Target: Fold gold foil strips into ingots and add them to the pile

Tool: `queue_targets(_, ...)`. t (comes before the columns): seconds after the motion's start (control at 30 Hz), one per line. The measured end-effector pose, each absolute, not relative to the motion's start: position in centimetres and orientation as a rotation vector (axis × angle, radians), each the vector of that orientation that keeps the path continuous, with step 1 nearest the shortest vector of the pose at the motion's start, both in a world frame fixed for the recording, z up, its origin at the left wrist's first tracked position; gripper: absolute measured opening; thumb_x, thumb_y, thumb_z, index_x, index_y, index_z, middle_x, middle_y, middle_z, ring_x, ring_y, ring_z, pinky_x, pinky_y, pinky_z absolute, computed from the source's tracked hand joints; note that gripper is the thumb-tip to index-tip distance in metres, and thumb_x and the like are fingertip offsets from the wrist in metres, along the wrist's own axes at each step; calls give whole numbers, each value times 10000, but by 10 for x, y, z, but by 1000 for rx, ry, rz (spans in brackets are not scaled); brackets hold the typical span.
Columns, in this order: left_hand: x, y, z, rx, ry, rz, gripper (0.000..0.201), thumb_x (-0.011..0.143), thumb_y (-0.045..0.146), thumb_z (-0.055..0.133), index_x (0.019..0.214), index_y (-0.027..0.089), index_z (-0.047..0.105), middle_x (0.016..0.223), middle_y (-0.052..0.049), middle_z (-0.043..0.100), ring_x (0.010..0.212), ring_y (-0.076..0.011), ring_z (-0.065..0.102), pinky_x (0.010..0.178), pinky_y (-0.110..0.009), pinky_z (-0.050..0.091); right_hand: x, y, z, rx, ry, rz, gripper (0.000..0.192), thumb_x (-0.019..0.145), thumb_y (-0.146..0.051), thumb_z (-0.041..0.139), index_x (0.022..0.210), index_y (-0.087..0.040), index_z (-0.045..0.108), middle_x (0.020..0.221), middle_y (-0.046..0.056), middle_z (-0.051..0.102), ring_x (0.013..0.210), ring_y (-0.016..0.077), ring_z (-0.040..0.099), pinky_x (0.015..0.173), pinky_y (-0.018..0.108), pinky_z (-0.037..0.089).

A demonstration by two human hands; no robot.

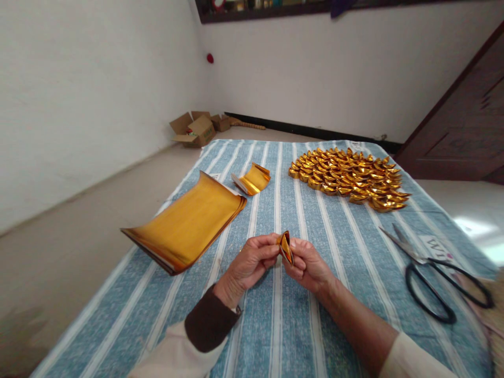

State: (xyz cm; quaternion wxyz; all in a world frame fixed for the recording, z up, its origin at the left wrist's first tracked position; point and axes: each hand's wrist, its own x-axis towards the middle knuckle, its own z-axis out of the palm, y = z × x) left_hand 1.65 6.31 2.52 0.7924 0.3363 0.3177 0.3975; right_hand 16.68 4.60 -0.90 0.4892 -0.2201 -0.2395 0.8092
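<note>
While a blue striped cloth [338, 252] is spread under everything, the items are listed from left to right.
Boxes [195, 128]: opened, on the floor by the far wall.
Foil stack [187, 223]: laid on the cloth, edges curled up.
Cut foil [254, 178]: a small curled pile beyond the stack.
Left hand [248, 262]: closed on the fold's left side.
Fold [285, 247]: a small gold piece, pinched between both hands above the cloth.
Right hand [307, 262]: closed on the fold's right side.
Ingots [348, 176]: many folded gold pieces, heaped far right.
Scissors [431, 270]: laid shut near the right edge.

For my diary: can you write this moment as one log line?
left hand, right hand: pinch folded gold paper | gold sheets left | scissors right
</note>
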Motion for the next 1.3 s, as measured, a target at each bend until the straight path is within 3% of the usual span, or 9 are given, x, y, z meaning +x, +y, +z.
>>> queue_targets(0.13, 15, 65, 20, 669, 715, 850, 270, 597, 233, 901, 744, 82, 732, 561, 21, 531, 456, -19, 367, 416, -149, 254, 168, 48, -8, -566, -576, 1968, 394, 715, -441, 815, 663, -178, 527, 369, -139, 296, 307, 20, 192, 300, 141, 189)
queue_targets(0.33, 15, 65, 17, 601, 679, 800, 282, 620, 255, 896, 684, 96, 672, 467, 33, 508, 406, -23, 416, 385, -122, 253, 167, 49, -6, -602, -574, 1951, 416, 714, -452, 811, 628, -180, 508, 370, -132, 301, 304, 22, 206, 297, 150, 188)
queue_targets(0.57, 14, 64, 8, 463, 568, 758, 178, 710, 174, 834, 764, 93, 686, 591, -50, 673, 464, -70, 582, 387, -123, 314, 167, 49, -9, -656, -541, 1945, 421, 689, -446, 830, 638, -178, 509, 374, -127, 326, 310, 18, 197, 303, 153, 184)
queue_targets(0.97, 16, 64, 7, 390, 598, 795, 139, 760, 143, 802, 810, 81, 688, 716, -88, 734, 589, -129, 701, 409, -122, 388, 165, 50, -1, -823, -598, 1859, 471, 659, -538, 816, 628, -185, 505, 393, -100, 411, 327, 37, 308, 337, 169, 223)
queue_targets(1.13, 17, 66, 10, 358, 655, 833, 67, 808, 106, 740, 817, 87, 677, 750, -75, 734, 569, -109, 696, 405, -109, 428, 172, 47, 1, -1137, -869, 1446, 409, 778, -571, 691, 682, -182, 609, 473, -34, 553, 397, 84, 449, 407, 212, 349)
queue_targets(1.23, 18, 67, 14, 334, 714, 854, 34, 827, 88, 707, 828, 85, 673, 749, -68, 732, 553, -99, 688, 411, -109, 459, 182, 42, 4, -1173, -1171, 1020, 270, 812, -437, 697, 942, -202, 719, 591, -20, 631, 532, 122, 553, 547, 257, 456)
queue_targets(1.3, 18, 67, 16, 319, 744, 871, 22, 837, 74, 684, 824, 85, 669, 750, -68, 734, 544, -96, 684, 413, -111, 471, 188, 39, 6, -1107, -1393, 778, 274, 796, -355, 725, 1037, -225, 725, 622, -22, 641, 560, 135, 565, 609, 289, 484)
